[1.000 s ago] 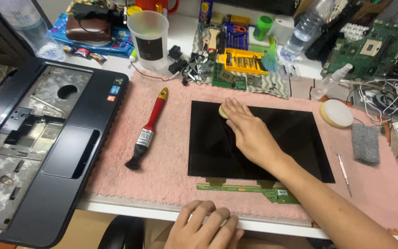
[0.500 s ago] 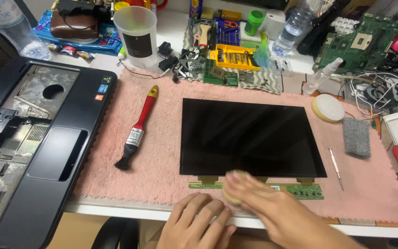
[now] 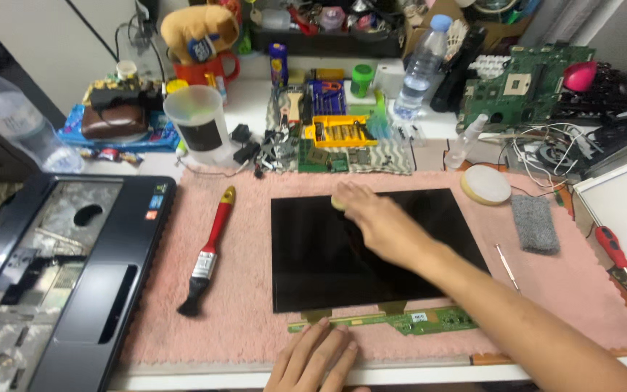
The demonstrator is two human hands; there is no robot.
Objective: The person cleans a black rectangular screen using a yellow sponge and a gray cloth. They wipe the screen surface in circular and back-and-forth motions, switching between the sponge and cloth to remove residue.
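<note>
A black laptop screen panel [image 3: 313, 254] lies flat on a pink fluffy mat [image 3: 248, 305], with a green circuit strip [image 3: 429, 319] along its near edge. My right hand [image 3: 375, 218] presses a small cream sponge pad [image 3: 338, 202] on the panel's far edge, near the upper middle. My left hand [image 3: 317, 361] rests flat, fingers spread, on the mat's near edge just below the panel's left corner. It holds nothing.
A red-handled paintbrush [image 3: 208, 250] lies left of the panel. A stripped laptop base [image 3: 59, 283] sits at far left. To the right are a round cream pad [image 3: 485, 184], a grey sponge [image 3: 534, 223], a thin metal tool [image 3: 506, 267] and a red screwdriver [image 3: 613, 250]. Bottles, a cup and tools crowd the back.
My right hand swept the pad from the panel's far edge down to its near edge and is back at the far edge now. The left hand stayed put. The camera tilted up.
</note>
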